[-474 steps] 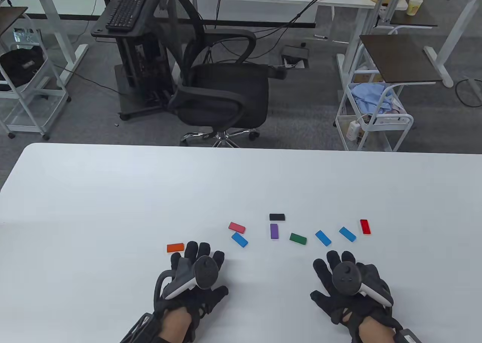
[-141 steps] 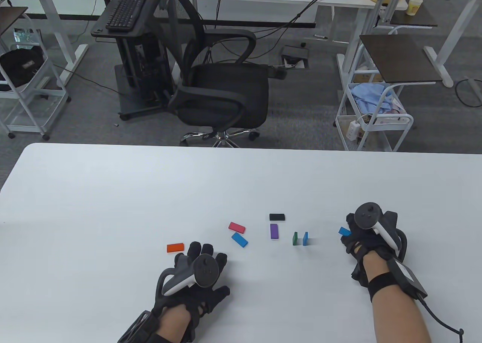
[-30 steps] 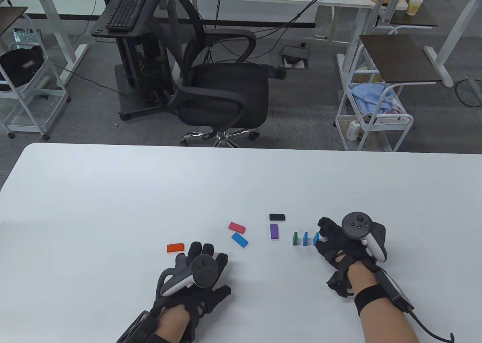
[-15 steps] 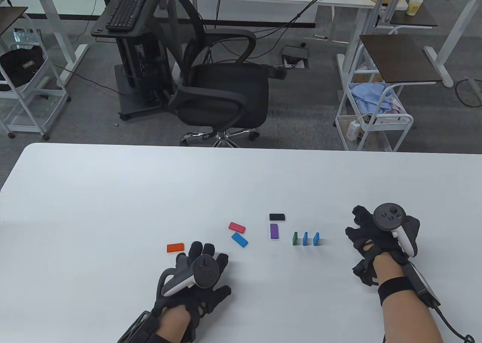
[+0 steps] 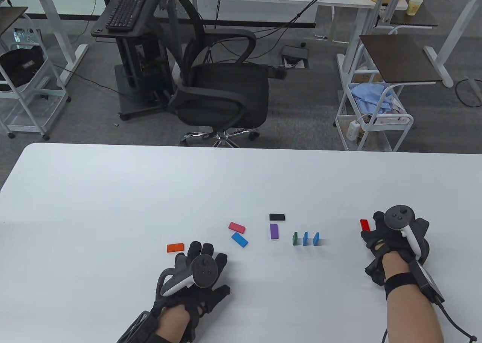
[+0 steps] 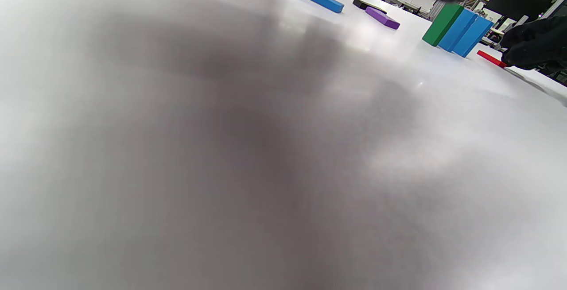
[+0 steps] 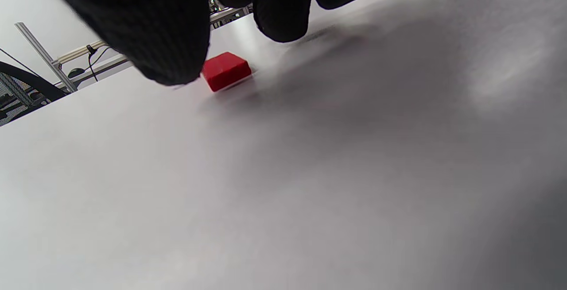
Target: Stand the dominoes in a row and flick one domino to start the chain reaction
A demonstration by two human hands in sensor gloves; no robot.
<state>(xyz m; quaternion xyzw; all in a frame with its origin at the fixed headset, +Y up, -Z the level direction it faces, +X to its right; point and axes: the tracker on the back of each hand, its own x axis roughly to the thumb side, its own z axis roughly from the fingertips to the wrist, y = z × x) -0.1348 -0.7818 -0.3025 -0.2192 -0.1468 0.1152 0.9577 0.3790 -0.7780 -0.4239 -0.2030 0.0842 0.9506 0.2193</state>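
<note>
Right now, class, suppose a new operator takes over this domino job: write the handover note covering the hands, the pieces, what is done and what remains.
Left hand: flat on the table, idle.
Right hand: fingers at the flat red domino; whether they grip it cannot be told.
Done: green domino and two blue dominoes stand in a row.
Left: red, purple, black, pink, the flat blue and orange lie flat. Stand them in line, then flick one end.
</note>
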